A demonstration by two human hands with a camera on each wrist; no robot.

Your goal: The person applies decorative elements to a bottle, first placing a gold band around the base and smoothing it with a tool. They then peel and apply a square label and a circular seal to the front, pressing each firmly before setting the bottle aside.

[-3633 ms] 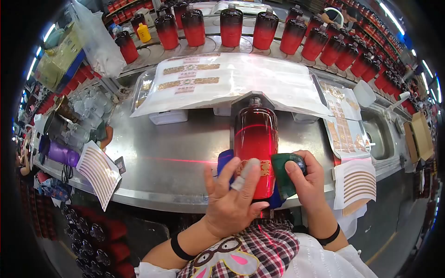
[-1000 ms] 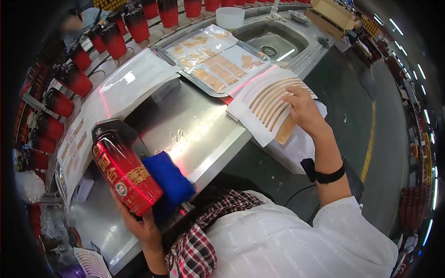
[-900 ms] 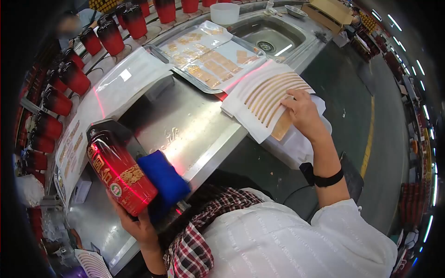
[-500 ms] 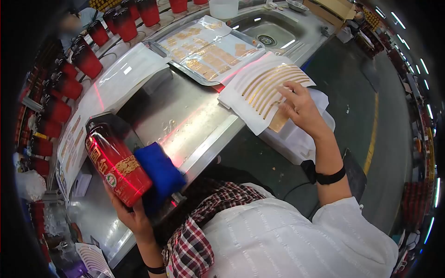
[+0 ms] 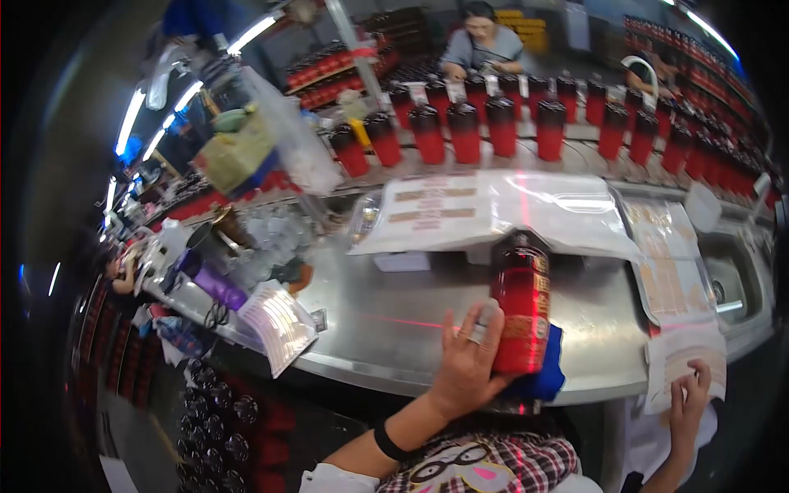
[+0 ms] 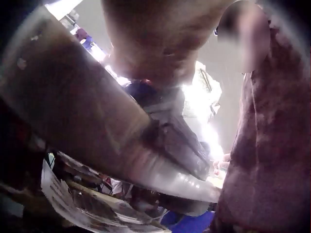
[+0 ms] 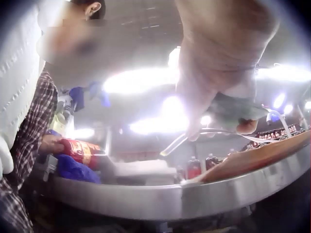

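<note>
In the head view a red-and-black bottle (image 5: 518, 287) with gold lettering leans in a dark holder, beside a blue cushion (image 5: 552, 370). My left hand (image 5: 464, 366) lies along its lower left side. Its fingers are nearly straight, one wrapped at the tip, and the thumb is by the base. At far right my right hand (image 5: 689, 407) is over a white sheet of curved gold strips (image 5: 699, 353), thumb and forefinger apart. The right wrist view shows a green pad (image 7: 231, 111) gripped in that hand, with a thin curved strip (image 7: 177, 144) by its fingertips.
A white label sheet (image 5: 567, 201) covers the bench's back. Behind it stand rows of bottles (image 5: 549, 131) and another person (image 5: 481, 49). A tray of gold labels (image 5: 670, 263) and a sink (image 5: 731, 279) are at right. A second strip sheet (image 5: 278, 324) and a purple bottle (image 5: 218, 287) lie left.
The head view has swung back left from the strip sheet. Since the oldest frame, the right hand went with the pad from the bottle to the sheet, and the bottle has been turned, exposing its lettering.
</note>
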